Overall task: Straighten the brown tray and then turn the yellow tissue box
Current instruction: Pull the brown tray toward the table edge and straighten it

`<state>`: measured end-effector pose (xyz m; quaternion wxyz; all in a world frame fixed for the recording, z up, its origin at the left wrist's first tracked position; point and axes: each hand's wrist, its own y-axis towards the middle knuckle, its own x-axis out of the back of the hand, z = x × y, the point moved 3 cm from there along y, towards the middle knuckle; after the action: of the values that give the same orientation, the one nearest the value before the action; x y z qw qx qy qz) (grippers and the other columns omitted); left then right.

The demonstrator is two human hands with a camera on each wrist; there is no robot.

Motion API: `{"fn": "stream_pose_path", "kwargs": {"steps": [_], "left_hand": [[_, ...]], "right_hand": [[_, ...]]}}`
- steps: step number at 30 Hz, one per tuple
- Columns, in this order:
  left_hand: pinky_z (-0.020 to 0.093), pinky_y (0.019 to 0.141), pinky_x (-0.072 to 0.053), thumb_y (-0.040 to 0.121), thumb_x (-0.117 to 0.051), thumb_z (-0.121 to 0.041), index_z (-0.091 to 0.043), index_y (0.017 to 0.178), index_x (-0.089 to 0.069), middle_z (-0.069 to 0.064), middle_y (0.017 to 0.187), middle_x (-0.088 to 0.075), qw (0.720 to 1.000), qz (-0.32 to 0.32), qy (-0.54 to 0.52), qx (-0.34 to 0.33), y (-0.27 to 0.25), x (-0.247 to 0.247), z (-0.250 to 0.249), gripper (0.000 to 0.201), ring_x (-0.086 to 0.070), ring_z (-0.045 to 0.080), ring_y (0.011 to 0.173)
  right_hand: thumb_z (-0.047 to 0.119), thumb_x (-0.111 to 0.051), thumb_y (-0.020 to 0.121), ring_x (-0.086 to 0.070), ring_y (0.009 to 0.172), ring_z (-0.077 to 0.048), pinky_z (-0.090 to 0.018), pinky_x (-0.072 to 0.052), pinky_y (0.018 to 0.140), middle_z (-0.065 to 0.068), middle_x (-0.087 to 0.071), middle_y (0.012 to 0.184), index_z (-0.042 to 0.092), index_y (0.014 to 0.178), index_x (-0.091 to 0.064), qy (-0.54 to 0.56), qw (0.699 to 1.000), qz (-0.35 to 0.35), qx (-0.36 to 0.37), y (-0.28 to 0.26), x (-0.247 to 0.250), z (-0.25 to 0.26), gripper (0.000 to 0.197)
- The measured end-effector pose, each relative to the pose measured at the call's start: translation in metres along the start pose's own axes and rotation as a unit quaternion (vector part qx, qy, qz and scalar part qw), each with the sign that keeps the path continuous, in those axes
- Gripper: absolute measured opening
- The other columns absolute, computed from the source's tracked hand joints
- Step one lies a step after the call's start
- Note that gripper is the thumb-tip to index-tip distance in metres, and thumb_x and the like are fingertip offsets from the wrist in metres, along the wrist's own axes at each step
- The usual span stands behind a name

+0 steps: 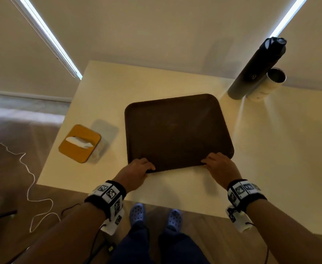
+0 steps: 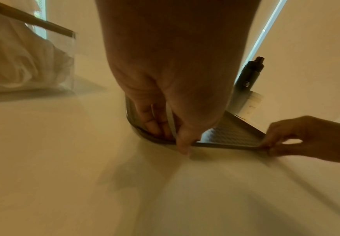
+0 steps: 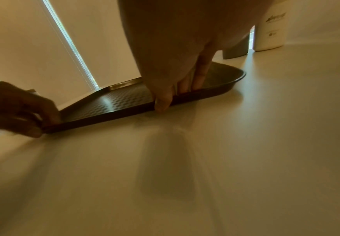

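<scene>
Hands grip near edge of brown tray on pale table

Brown tray (image 1: 177,130) lies flat on a cream table (image 1: 270,149), turned slightly askew to the table's near edge, with both hands on its closest rim. The left hand (image 1: 135,173) holds the near left corner: in the left wrist view its fingers (image 2: 153,123) reach over the rim into the tray while the thumb (image 2: 183,140) presses the outer side of the edge, pinching it. The right hand (image 1: 221,164) holds the near right part of the rim in the same way, its fingers (image 3: 201,73) curled inside the lip and the thumb (image 3: 163,99) hooked down over the outside. The tray's floor shows a dimpled texture in both wrist views.

To the left of the tray, apart from it and near the table's left edge, sits the yellow tissue box (image 1: 79,142), angled to the table, a white tissue (image 1: 79,142) poking from the slot in its top. Its sides look clear in the left wrist view.

At the far right of the table, beyond the tray's far right corner, a tall dark bottle (image 1: 255,71) stands just beside a shorter white container (image 1: 266,84). A white cord (image 1: 28,180) trails across the wooden floor on the left.
</scene>
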<state>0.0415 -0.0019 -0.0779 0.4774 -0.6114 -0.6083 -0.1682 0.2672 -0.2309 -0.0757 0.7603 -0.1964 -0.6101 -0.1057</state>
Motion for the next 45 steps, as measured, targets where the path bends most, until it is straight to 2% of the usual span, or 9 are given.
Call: {"fn": "stream_pose_path", "kwargs": {"steps": [7, 10, 13, 16, 18, 23, 28, 36, 45], "left_hand": [[0.039, 0.089, -0.049, 0.093, -0.055, -0.006, -0.022, 0.118, -0.065, 0.002, 0.118, -0.061, 0.995, -0.087, 0.024, 0.042, 0.010, 0.035, 0.029, 0.032, -0.053, 0.023, 0.104], [0.040, 0.087, -0.048, 0.091, -0.061, -0.013, -0.022, 0.115, -0.066, 0.004, 0.115, -0.062, 0.991, -0.126, 0.028, 0.040, 0.008, 0.036, 0.031, 0.026, -0.056, 0.026, 0.103], [0.039, 0.096, -0.044, 0.090, -0.066, -0.028, -0.022, 0.121, -0.061, 0.003, 0.124, -0.056, 0.976, -0.208, 0.022, 0.066, -0.004, 0.030, 0.032, 0.032, -0.051, 0.025, 0.116], [0.043, 0.104, -0.039, 0.090, -0.067, -0.037, -0.013, 0.134, -0.051, 0.011, 0.138, -0.047, 0.952, -0.264, -0.034, 0.151, -0.017, 0.022, 0.039, 0.053, -0.041, 0.029, 0.128], [0.047, 0.107, -0.037, 0.091, -0.065, -0.039, -0.008, 0.139, -0.044, 0.016, 0.143, -0.041, 0.944, -0.264, -0.060, 0.188, -0.021, 0.016, 0.045, 0.060, -0.038, 0.033, 0.132], [0.050, 0.106, -0.040, 0.093, -0.060, -0.040, -0.007, 0.141, -0.042, 0.018, 0.145, -0.040, 0.948, -0.239, -0.062, 0.202, -0.016, 0.013, 0.053, 0.061, -0.042, 0.036, 0.131], [0.051, 0.104, -0.041, 0.094, -0.059, -0.039, -0.006, 0.140, -0.043, 0.019, 0.144, -0.039, 0.944, -0.236, -0.068, 0.219, -0.003, 0.022, 0.055, 0.058, -0.041, 0.038, 0.130], [0.049, 0.106, -0.039, 0.094, -0.060, -0.038, -0.001, 0.145, -0.033, 0.022, 0.146, -0.037, 0.940, -0.232, -0.074, 0.239, 0.035, 0.047, 0.061, 0.069, -0.037, 0.037, 0.132], [0.051, 0.103, -0.041, 0.094, -0.060, -0.036, 0.000, 0.146, -0.032, 0.020, 0.146, -0.036, 0.940, -0.229, -0.072, 0.245, 0.076, 0.072, 0.072, 0.070, -0.038, 0.038, 0.131]], "right_hand": [[0.011, -0.070, 0.083, -0.057, 0.077, -0.023, -0.036, -0.053, 0.066, -0.005, -0.064, 0.092, 0.011, 0.103, -0.070, 0.051, 0.998, -0.039, -0.021, 0.004, -0.016, 0.039, 0.020], [0.015, -0.072, 0.084, -0.058, 0.078, -0.024, -0.037, -0.054, 0.067, -0.005, -0.065, 0.093, 0.012, 0.104, -0.071, 0.057, 0.996, -0.063, -0.025, 0.006, -0.016, 0.047, 0.020], [0.029, -0.070, 0.086, -0.059, 0.100, -0.028, -0.044, -0.050, 0.085, -0.008, -0.062, 0.114, 0.014, 0.119, -0.064, 0.065, 0.991, -0.088, -0.075, -0.005, -0.016, 0.042, 0.037], [0.039, -0.069, 0.085, -0.048, 0.119, -0.030, -0.048, -0.042, 0.099, -0.010, -0.052, 0.130, 0.013, 0.130, -0.056, 0.088, 0.974, -0.107, -0.181, -0.026, -0.020, 0.026, 0.054], [0.038, -0.065, 0.088, -0.047, 0.121, -0.032, -0.050, -0.040, 0.101, -0.011, -0.051, 0.132, 0.015, 0.129, -0.057, 0.093, 0.968, -0.100, -0.211, -0.037, -0.023, 0.019, 0.048], [0.025, -0.062, 0.090, -0.054, 0.111, -0.035, -0.049, -0.046, 0.096, -0.016, -0.059, 0.122, 0.007, 0.111, -0.068, 0.112, 0.962, -0.099, -0.227, -0.036, -0.025, 0.016, 0.028], [0.024, -0.057, 0.093, -0.057, 0.102, -0.032, -0.045, -0.049, 0.090, -0.014, -0.060, 0.112, 0.006, 0.111, -0.067, 0.134, 0.955, -0.107, -0.242, -0.020, -0.022, 0.015, 0.027], [0.024, -0.053, 0.097, -0.051, 0.116, -0.035, -0.044, -0.042, 0.097, -0.016, -0.058, 0.119, 0.006, 0.114, -0.065, 0.173, 0.942, -0.101, -0.269, 0.020, -0.014, 0.000, 0.028], [0.022, -0.053, 0.097, -0.050, 0.115, -0.035, -0.042, -0.042, 0.095, -0.017, -0.056, 0.121, 0.005, 0.114, -0.064, 0.185, 0.937, -0.109, -0.274, 0.064, 0.002, -0.015, 0.027]]}}
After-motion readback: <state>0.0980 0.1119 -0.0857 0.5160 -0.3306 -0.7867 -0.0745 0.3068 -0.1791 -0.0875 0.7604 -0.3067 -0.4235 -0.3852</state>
